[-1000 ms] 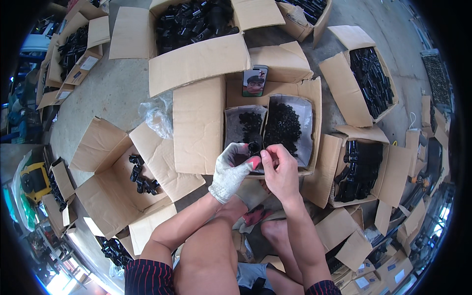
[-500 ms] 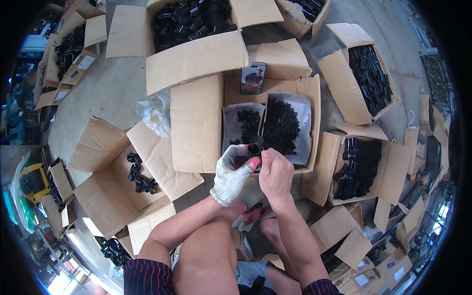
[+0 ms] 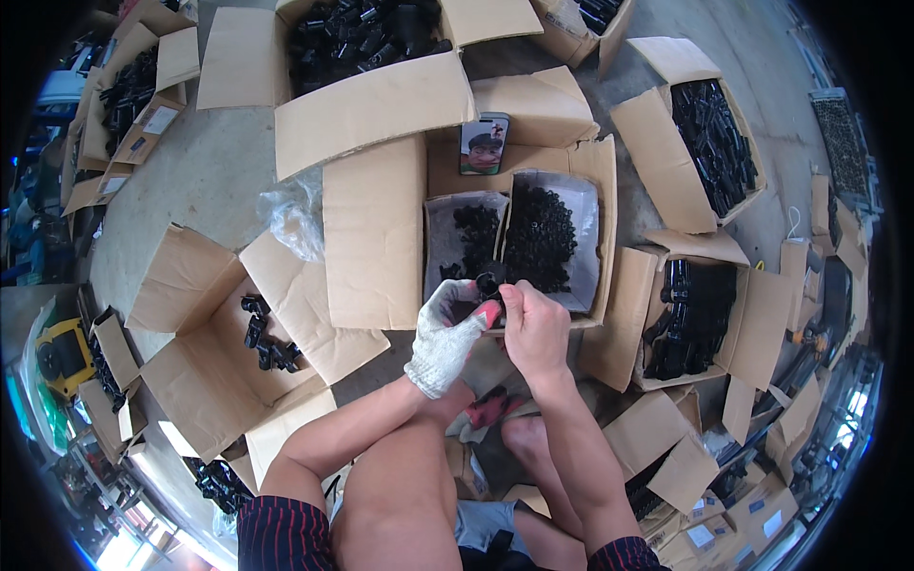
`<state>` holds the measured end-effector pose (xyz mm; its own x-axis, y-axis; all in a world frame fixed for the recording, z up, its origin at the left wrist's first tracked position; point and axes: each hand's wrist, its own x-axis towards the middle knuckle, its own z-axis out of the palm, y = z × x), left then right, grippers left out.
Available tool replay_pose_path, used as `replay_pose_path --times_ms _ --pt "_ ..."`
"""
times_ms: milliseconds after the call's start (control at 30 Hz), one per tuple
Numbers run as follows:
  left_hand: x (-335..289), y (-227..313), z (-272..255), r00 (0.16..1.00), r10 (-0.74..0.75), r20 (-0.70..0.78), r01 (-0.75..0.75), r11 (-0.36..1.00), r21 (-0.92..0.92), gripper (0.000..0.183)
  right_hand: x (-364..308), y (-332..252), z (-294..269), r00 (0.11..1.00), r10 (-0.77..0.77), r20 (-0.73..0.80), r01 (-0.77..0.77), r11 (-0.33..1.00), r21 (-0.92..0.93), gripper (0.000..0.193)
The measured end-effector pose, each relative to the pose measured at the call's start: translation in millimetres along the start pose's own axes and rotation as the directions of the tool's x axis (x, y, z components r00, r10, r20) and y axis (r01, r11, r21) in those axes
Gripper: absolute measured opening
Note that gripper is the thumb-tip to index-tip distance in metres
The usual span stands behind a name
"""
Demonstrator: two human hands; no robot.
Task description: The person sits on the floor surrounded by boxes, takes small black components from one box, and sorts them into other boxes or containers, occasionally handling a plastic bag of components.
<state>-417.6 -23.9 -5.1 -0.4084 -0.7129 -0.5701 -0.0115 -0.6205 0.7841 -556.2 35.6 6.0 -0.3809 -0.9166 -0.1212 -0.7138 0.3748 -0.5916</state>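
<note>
My left hand (image 3: 446, 333), in a pale knitted glove with reddish fingertips, is closed around a short black cylindrical part (image 3: 489, 278). Bare and closed in a pinch, my right hand (image 3: 535, 328) meets the part's right side with its thumb; whatever its fingers hold is hidden. Just beyond both hands, two grey-lined trays stand side by side in an open cardboard box (image 3: 376, 238). Small black pieces (image 3: 476, 233) lie in the left tray (image 3: 440, 224), and a larger heap of small black ring-like pieces (image 3: 541, 238) fills the right tray (image 3: 587, 205).
A phone (image 3: 484, 145) showing a person leans inside the box's far side. Left of me, an open carton (image 3: 195, 381) holds several black parts. Cartons of black parts stand at the far side (image 3: 376, 105) and right (image 3: 657, 152). Clear plastic (image 3: 297, 224) lies on the floor.
My right hand has shifted slightly left and up, its thumb now against the black part. The part has tilted a little in my left hand. The whole view has shifted slightly.
</note>
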Motion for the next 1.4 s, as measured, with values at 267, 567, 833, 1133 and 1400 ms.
replay_pose_path --times_ms 267,567,833,1133,1400 --pt "1 -2 2 0.998 -0.061 0.028 0.063 0.997 -0.048 0.026 0 11 11 0.925 -0.194 -0.326 0.259 0.951 0.170 0.012" --pt "0 2 -2 0.998 -0.053 0.045 0.057 0.994 -0.089 0.024 -4 -6 8 0.927 -0.041 -0.373 0.133 0.965 0.226 0.027" --pt "-3 -7 -4 0.996 0.060 0.064 -0.056 0.996 -0.069 0.027 -12 6 3 0.976 -0.100 -0.195 0.122 0.987 0.103 0.033" --pt "-8 0 -4 0.982 -0.031 0.186 0.044 0.997 -0.068 0.027 -18 6 1 0.970 -0.056 -0.236 0.089 0.987 0.130 0.032" --pt "-43 57 -126 0.957 0.253 -0.143 -0.229 0.960 0.161 0.022 -34 133 -87 0.581 0.563 -0.588 -0.553 0.803 0.222 0.035"
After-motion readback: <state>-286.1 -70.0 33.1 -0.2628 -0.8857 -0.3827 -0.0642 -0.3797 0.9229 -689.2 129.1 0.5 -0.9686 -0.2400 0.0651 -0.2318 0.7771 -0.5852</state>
